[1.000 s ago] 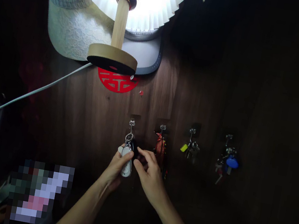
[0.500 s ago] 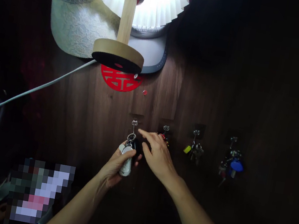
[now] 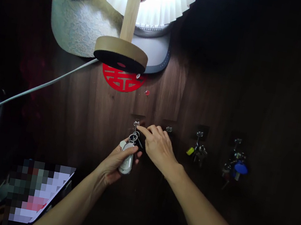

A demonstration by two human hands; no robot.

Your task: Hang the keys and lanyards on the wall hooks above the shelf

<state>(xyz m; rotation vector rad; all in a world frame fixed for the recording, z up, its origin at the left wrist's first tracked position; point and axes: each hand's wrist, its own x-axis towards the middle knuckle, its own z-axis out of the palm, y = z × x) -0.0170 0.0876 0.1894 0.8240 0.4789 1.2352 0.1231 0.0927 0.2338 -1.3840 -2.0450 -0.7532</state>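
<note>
My left hand (image 3: 116,163) is closed around a bunch of keys with a pale, clear-cased key fob (image 3: 127,159), thumb lying across it. Its metal key ring (image 3: 133,137) is at the lower end of a small metal wall hook (image 3: 136,123); whether it still hangs on the hook I cannot tell. A dark key or tag and a round white tag show beside the fob. My right hand (image 3: 160,149) comes from the right with its index finger stretched to the hook, just above the ring. Its thumb is hidden and nothing shows in its grasp.
More hooks to the right hold keys with a yellow tag (image 3: 190,151) and keys with a blue tag (image 3: 241,167). Above are a lit lamp with a wooden base (image 3: 122,52), caps (image 3: 78,26) and a red paper cutout (image 3: 123,81). A white cable (image 3: 35,88) runs left.
My right hand has moved slightly left and up, bringing its index finger to the hook. The left hand keeps hold of the keys, almost in place. The view has shifted slightly.
</note>
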